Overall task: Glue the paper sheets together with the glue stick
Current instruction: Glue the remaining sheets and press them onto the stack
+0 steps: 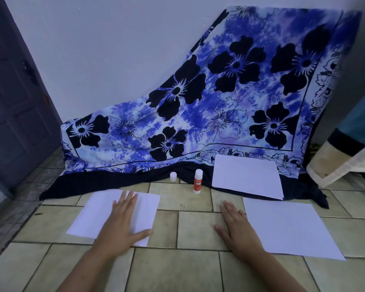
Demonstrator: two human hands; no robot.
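The only lettering stands on the glue stick (197,181), upright on the floor beyond and between the two hands: white print on its orange-red label, seemingly "GLUE STICK" in two short lines, though too small to be sure. A smaller line above it on the white band cannot be read. The paper sheets show no legible print.

The left hand (122,220) lies flat on a paper sheet (97,216), the right hand (236,226) flat on the tiled floor (190,268), the uncapped glue stick (197,181) upright beyond them
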